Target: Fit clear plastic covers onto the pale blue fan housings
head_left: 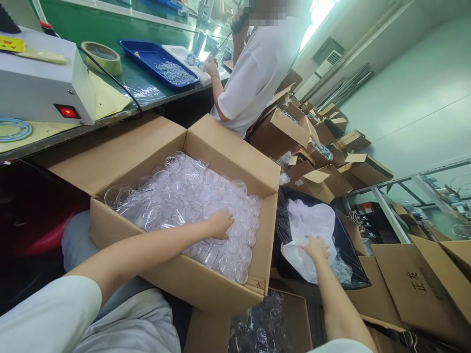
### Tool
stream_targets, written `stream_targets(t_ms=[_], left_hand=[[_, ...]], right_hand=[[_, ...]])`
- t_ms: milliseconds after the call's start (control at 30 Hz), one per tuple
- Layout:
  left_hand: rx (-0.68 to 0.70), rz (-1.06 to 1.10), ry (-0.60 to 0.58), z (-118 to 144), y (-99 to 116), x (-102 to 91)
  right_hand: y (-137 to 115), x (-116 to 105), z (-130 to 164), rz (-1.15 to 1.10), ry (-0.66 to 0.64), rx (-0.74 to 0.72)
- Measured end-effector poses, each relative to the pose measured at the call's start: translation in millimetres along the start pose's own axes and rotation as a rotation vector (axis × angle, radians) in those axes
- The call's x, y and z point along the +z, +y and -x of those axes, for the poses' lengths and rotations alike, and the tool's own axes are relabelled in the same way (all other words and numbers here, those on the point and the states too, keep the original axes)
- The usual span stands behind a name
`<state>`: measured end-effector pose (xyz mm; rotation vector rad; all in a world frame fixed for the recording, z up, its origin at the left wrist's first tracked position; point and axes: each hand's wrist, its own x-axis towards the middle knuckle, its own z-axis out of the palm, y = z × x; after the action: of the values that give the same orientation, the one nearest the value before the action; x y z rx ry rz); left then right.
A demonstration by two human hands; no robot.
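Note:
An open cardboard box point(235, 162) sits on my lap, filled with several clear round plastic parts point(191, 196). My left hand point(221, 223) rests palm down on the pile near the box's right wall, fingers dug among the parts. My right hand point(315, 247) reaches into a black bag point(349, 245) to the right, pressing on white sheet material point(309, 225). Whether either hand grips anything is hidden.
A co-worker in a white shirt point(257, 68) sits ahead at a green bench point(110, 34) with a blue tray point(154, 59), tape roll point(103, 56) and a grey machine point(40, 78). Many open cartons point(316, 147) crowd the floor to the right; another carton point(265, 323) of clear parts lies below.

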<state>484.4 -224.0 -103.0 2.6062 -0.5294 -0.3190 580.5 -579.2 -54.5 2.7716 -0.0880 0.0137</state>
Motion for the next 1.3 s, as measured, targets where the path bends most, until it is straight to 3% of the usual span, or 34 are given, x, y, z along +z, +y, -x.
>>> stream_targets(t_ms=[100, 167, 267, 367, 467, 533, 667, 733, 800, 933, 1133, 1300], left_hand=[[-0.099, -0.067, -0.040, -7, -8, -1.2], [-0.146, -0.087, -0.019, -11, -15, -8.2], [-0.194, -0.084, 0.052, -13, -23, -21.7], [-0.240, -0.054, 0.155, -12, -24, -32.4], [-0.272, 0.003, 0.281, -9, -28, -40.0], [-0.293, 0.058, 0.376, -7, -35, -45.9], [-0.402, 0.184, 0.586, -2, -61, -60.6], [-0.434, 0.238, 0.670, -1, -70, -65.7], [-0.367, 0.282, 0.696, -1, -73, -66.6], [-0.144, 0.333, 0.595, -5, -68, -60.1], [-0.228, 0.297, 0.525, -2, -71, -59.0], [-0.162, 0.226, 0.289, 5, -52, -51.4]], right_hand=[[1, -31, -24, -0.188, 0.122, 0.141], [-17, -50, -35, -0.332, 0.191, 0.078], [-79, -63, -39, -0.558, 0.151, -0.225], [-162, -54, -35, -0.711, 0.026, -0.527], [-226, -41, -35, -0.822, -0.043, -0.615], [-246, -36, -40, -0.883, -0.042, -0.574], [-248, -40, -46, -0.994, 0.043, -0.462], [-246, -48, -42, -1.045, 0.072, -0.479], [-249, -57, -33, -1.081, 0.047, -0.559], [-257, -65, -17, -1.051, -0.071, -0.702], [-237, -42, -5, -0.575, -0.233, -0.651], [-230, -33, 4, -0.171, -0.252, -0.652]])
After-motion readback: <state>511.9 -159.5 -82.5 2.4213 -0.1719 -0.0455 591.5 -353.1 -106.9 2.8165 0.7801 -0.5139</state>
